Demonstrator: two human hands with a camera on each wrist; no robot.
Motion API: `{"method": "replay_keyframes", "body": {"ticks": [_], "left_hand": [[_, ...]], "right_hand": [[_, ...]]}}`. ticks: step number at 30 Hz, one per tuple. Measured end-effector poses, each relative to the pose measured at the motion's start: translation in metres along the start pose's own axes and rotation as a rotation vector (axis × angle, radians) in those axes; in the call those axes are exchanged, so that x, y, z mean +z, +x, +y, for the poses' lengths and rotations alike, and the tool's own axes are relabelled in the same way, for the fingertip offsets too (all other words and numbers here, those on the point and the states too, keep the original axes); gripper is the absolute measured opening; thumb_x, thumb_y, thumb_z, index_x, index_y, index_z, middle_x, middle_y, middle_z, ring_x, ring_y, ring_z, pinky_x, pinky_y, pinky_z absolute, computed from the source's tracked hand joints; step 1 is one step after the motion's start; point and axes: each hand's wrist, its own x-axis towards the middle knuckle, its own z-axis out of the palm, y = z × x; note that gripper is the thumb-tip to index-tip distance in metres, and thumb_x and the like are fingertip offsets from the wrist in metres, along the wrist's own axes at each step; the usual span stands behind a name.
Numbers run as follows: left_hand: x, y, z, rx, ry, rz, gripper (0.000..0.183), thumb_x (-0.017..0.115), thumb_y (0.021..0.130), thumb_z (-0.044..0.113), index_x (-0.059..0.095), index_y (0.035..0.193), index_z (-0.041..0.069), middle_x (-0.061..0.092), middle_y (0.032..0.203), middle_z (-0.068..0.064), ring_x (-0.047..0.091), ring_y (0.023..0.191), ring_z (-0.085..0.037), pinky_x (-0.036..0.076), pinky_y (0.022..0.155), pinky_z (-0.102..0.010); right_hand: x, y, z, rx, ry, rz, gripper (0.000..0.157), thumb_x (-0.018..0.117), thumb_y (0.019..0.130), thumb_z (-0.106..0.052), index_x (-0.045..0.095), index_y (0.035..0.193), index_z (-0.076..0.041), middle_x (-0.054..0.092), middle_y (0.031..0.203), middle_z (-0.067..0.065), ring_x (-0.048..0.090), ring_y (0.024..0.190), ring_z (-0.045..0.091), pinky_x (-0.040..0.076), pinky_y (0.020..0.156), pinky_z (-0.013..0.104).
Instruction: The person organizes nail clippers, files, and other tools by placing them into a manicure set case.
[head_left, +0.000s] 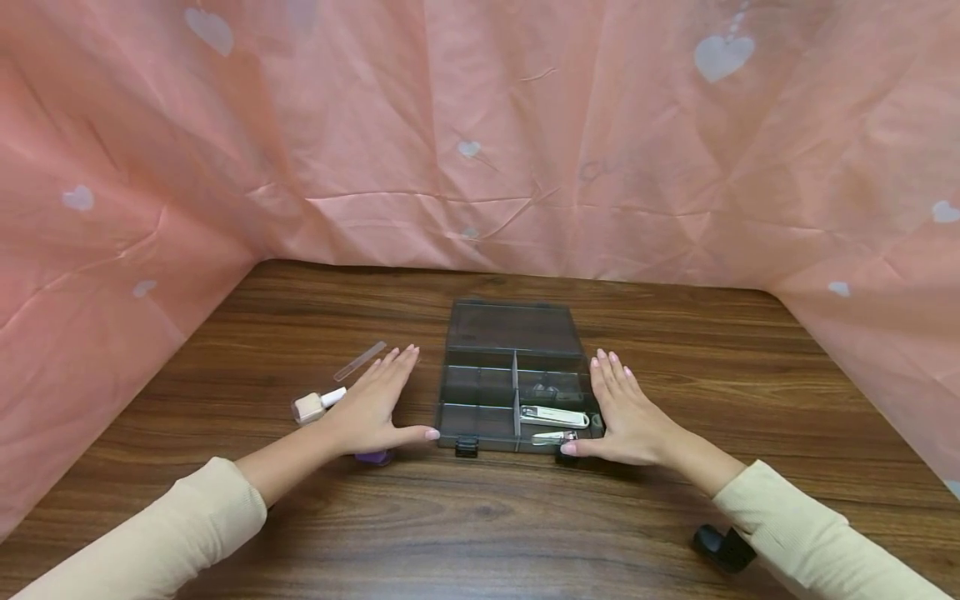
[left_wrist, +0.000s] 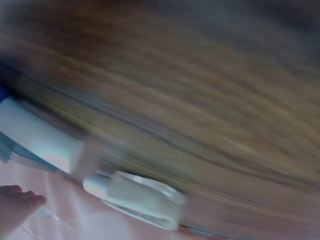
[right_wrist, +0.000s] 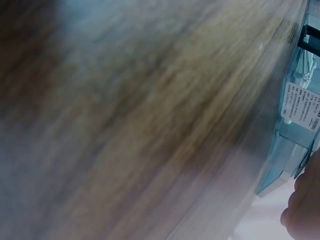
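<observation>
An opened dark see-through compartment box (head_left: pixel 480 387) lies between my hands, its lid (head_left: pixel 513 327) folded back flat. My left hand (head_left: pixel 375 408) is spread with straight fingers on its left, the thumb tip right at the front left corner. On the other side my right hand (head_left: pixel 630 417) lies along the box, fingers straight and thumb by the front latch. A nail clipper (head_left: pixel 555 417) sits in a right-hand compartment, with a smaller metal tool (head_left: pixel 553 437) in front of it. Small clear pieces (head_left: pixel 545 392) rest in the compartment behind.
Left of my left hand lie a nail polish bottle (head_left: pixel 309 407) with a white cap and a narrow clear strip (head_left: pixel 360 362). A purple thing (head_left: pixel 373 457) is partly hidden under that hand. Near my right sleeve is a black object (head_left: pixel 722 547). Pink curtains (head_left: pixel 510 142) enclose the wooden table (head_left: pixel 480 517).
</observation>
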Motion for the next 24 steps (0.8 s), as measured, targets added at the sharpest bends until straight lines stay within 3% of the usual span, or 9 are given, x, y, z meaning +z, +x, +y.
{"method": "replay_keyframes", "body": {"ticks": [9, 14, 19, 24], "left_hand": [[-0.012, -0.020, -0.032, 0.008, 0.007, 0.106, 0.095, 0.067, 0.076, 0.054, 0.027, 0.144, 0.001, 0.032, 0.147, -0.021, 0.028, 0.137, -0.040, 0.025, 0.111, -0.053], [-0.017, -0.036, -0.053, -0.030, 0.010, 0.147, 0.088, 0.070, 0.076, 0.048, 0.035, 0.140, 0.000, 0.041, 0.141, -0.024, 0.037, 0.130, -0.042, 0.030, 0.105, -0.056], [-0.018, -0.049, -0.062, -0.095, -0.045, 0.184, 0.078, 0.072, 0.077, 0.042, 0.042, 0.134, -0.004, 0.050, 0.131, -0.022, 0.053, 0.109, -0.033, 0.042, 0.094, -0.052], [-0.016, -0.061, -0.069, -0.127, -0.107, 0.297, 0.063, 0.076, 0.076, 0.029, 0.052, 0.125, -0.003, 0.060, 0.118, -0.019, 0.058, 0.106, -0.033, 0.047, 0.086, -0.050]], "right_hand": [[0.002, -0.002, 0.002, 0.011, -0.020, 0.008, 0.119, 0.064, 0.070, -0.065, 0.013, 0.142, 0.015, 0.006, 0.150, 0.034, 0.004, 0.140, 0.048, 0.012, 0.111, 0.059], [0.003, -0.001, 0.001, 0.004, -0.058, 0.015, 0.117, 0.062, 0.071, -0.067, 0.015, 0.142, 0.015, 0.009, 0.150, 0.033, 0.006, 0.140, 0.047, 0.013, 0.112, 0.057], [0.002, -0.001, 0.001, 0.009, -0.073, 0.008, 0.117, 0.060, 0.072, -0.068, 0.015, 0.142, 0.014, 0.010, 0.150, 0.033, 0.006, 0.140, 0.046, 0.013, 0.113, 0.056], [0.002, -0.001, 0.000, 0.009, -0.074, 0.001, 0.116, 0.059, 0.073, -0.068, 0.016, 0.142, 0.014, 0.012, 0.150, 0.032, 0.008, 0.140, 0.045, 0.013, 0.113, 0.056]]}}
